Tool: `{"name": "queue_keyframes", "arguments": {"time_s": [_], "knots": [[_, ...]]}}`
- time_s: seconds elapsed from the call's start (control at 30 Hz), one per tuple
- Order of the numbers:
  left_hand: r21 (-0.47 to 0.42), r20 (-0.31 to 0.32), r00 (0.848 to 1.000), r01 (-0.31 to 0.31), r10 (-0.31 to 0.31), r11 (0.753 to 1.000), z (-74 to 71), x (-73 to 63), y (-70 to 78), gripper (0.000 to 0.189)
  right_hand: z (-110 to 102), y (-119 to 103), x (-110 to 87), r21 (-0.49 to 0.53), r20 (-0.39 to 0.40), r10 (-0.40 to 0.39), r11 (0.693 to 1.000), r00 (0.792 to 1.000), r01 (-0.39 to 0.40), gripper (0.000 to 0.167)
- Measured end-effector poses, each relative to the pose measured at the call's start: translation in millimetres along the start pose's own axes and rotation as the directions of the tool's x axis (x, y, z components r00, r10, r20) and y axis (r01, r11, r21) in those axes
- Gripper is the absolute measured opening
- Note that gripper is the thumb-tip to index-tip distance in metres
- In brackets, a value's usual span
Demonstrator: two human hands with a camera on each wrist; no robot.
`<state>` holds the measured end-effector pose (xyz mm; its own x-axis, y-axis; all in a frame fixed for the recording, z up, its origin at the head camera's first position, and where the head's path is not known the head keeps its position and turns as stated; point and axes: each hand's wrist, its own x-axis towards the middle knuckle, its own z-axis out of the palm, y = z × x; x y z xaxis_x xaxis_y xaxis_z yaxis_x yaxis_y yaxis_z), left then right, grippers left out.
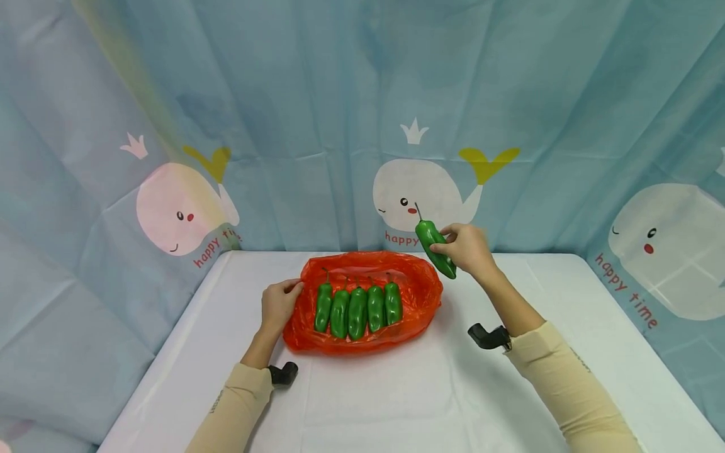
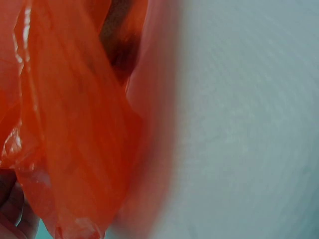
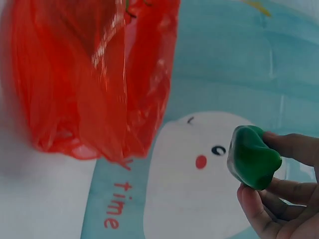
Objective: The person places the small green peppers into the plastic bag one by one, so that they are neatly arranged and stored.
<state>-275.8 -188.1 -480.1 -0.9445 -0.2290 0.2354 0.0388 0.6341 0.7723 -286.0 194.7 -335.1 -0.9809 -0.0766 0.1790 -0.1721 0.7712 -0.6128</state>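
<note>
A green pepper (image 1: 435,248) with a thin stem is pinched between the thumb and fingers of my right hand (image 1: 466,248), raised above the right end of a red plastic bag (image 1: 421,308). The right wrist view shows the held pepper (image 3: 253,158) end-on. Inside the open bag, several green peppers (image 1: 357,313) stand side by side in a row, stems pointing away from me. My left hand (image 1: 279,306) pinches the bag's left edge; in the left wrist view only some fingers (image 2: 20,211) show beside the red plastic (image 2: 79,129).
A white table (image 1: 385,402) lies under the bag. Behind and beside it hangs a blue curtain (image 1: 294,94) printed with whales. Black wrist cameras (image 1: 488,336) sit on both forearms, over beige sleeves.
</note>
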Motion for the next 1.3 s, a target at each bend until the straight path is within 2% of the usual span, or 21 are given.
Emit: {"name": "queue_keyframes", "arguments": {"time_s": [0.33, 0.57, 0.77, 1.0, 1.3], "knots": [[0.000, -0.003, 1.000, -0.008, 0.008, 1.000, -1.0, -0.6, 0.3, 0.031, 25.2, -12.0, -1.7, 0.028, 0.017, -0.045, 0.999, 0.999, 0.044, 0.044], [0.003, -0.007, 1.000, -0.009, 0.009, 1.000, -0.8, -1.9, 1.3, 0.030, 46.0, -20.2, -10.7, 0.004, 0.011, -0.078, 0.997, 0.997, 0.078, 0.042], [-0.002, -0.004, 1.000, -0.003, 0.003, 1.000, -0.4, -2.0, 1.3, 0.032, 64.0, -24.3, -16.9, 0.012, 0.014, -0.070, 0.997, 0.997, 0.070, 0.041], [0.004, -0.007, 1.000, -0.008, 0.008, 1.000, -0.1, -2.1, 0.9, 0.031, 83.7, -23.3, -21.9, -0.049, -0.004, -0.062, 0.997, 0.998, 0.062, 0.043], [-0.011, 0.001, 1.000, 0.001, -0.001, 1.000, -0.6, -1.5, 1.3, 0.032, 105.5, -24.7, -35.8, -0.107, -0.039, -0.121, 0.987, 0.992, 0.116, 0.041]]}}
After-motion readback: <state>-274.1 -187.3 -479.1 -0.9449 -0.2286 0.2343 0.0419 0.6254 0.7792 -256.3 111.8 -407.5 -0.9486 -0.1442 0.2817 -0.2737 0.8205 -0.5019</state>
